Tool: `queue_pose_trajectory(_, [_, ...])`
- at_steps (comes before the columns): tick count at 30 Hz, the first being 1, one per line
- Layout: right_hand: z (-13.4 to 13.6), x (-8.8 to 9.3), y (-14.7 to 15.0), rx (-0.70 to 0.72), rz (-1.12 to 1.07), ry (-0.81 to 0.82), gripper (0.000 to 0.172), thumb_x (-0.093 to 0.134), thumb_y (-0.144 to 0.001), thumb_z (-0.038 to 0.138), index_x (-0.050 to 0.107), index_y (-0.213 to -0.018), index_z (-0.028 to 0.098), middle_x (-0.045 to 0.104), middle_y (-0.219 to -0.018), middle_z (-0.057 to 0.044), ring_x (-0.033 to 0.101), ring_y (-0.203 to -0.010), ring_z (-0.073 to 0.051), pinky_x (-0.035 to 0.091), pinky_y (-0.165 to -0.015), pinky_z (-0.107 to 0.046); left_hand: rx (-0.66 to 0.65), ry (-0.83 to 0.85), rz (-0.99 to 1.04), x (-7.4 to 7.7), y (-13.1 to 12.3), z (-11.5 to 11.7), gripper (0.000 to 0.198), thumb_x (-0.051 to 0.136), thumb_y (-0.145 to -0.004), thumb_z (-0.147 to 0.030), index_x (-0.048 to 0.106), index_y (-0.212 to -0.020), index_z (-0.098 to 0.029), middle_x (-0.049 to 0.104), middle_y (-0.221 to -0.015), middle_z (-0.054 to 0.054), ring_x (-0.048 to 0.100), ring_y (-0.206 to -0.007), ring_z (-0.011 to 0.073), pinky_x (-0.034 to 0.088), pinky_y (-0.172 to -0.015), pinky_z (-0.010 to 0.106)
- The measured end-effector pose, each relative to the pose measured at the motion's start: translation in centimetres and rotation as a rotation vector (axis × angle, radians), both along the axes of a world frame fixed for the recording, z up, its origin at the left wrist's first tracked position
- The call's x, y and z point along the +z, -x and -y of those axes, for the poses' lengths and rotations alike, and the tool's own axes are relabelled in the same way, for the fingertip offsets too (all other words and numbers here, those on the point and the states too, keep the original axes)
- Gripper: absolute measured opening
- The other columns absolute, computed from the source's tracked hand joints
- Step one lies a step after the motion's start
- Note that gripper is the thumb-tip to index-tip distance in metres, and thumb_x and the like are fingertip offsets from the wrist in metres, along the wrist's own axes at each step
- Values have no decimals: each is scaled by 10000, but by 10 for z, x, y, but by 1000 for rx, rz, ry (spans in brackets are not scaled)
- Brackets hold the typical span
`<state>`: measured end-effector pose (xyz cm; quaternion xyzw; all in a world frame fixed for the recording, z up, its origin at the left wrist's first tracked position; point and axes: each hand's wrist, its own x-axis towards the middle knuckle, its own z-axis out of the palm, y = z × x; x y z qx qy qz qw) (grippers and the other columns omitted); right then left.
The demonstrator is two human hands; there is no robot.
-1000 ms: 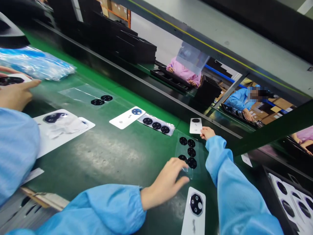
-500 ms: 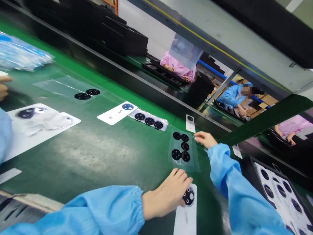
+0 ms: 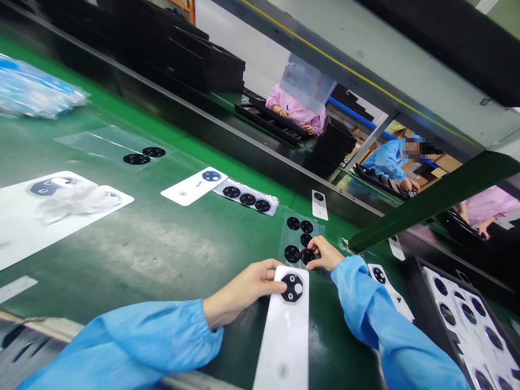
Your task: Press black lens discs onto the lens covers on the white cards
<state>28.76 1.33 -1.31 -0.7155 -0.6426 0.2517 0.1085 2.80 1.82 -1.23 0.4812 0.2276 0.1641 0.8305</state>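
My left hand (image 3: 254, 287) grips a white phone back cover (image 3: 282, 341) by its upper end, thumb on top beside the black camera ring piece. The cover is tilted up over the green bench. Just right of it, my right hand (image 3: 325, 253) pinches at a black octagonal lens sticker (image 3: 307, 257) at the lower right of a clear film sheet (image 3: 289, 238). Several like stickers lie on that sheet; the fingertips partly cover two of them. Whether the pinched sticker has lifted off the film, I cannot tell.
A white cover (image 3: 190, 188) overlaps a silver strip (image 3: 266, 212) with three stickers. Another cover (image 3: 392, 295) lies beyond my right sleeve, near a black tray (image 3: 418, 281) of covers. A green post (image 3: 422, 203) slants at right. Co-workers sit across the line.
My left hand has lifted the cover and moved it up and left. My right hand has come down and left onto the stickers. Another person's hand and sleeve have left the left edge.
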Motion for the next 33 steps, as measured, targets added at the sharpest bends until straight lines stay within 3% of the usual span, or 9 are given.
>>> queue_pose_trajectory(4, [0, 1, 2, 6, 13, -7, 488, 809, -460, 115, 448, -773, 213, 420, -816, 57, 431, -672, -100, 428, -642, -250, 86, -15, -67, 1, 14, -9, 350, 616, -755, -471, 526, -851, -147, 655, -746, 25, 615, -657, 145, 456, -595, 248])
queue_pose_trajectory(8, [12, 3, 9, -2, 27, -54, 432, 746, -555, 121, 446, -848, 222, 448, -842, 48, 440, -659, -103, 440, -631, -259, 131, -23, -109, 0, 18, -6, 388, 586, -762, -534, 539, -812, -153, 646, -730, 13, 621, -662, 151, 467, -574, 242])
queue_pose_trajectory(12, [29, 3, 15, -8, 42, -124, 368, 648, -685, 156, 474, -1000, 230, 440, -908, 6, 487, -689, -121, 475, -647, -287, 151, -16, -122, 2, 19, -6, 406, 591, -751, -550, 548, -803, -149, 636, -716, 7, 617, -649, 145, 469, -563, 235])
queue_pose_trajectory(16, [38, 0, 15, 23, 47, -178, 342, 585, -764, 223, 476, -1088, 229, 435, -939, -19, 486, -582, -101, 513, -624, -315, 157, 1, -124, 3, 20, -8, 398, 590, -757, -542, 551, -794, -147, 630, -711, 6, 611, -641, 136, 469, -561, 229])
queue_pose_trajectory(33, [46, -6, 10, 95, 164, -288, 370, 536, -815, 308, 458, -1167, 228, 464, -936, -37, 497, -577, -121, 537, -597, -318, 167, 87, -98, 6, 22, -10, 385, 629, -731, -516, 502, -701, -155, 573, -642, -29, 557, -568, 86, 434, -528, 192])
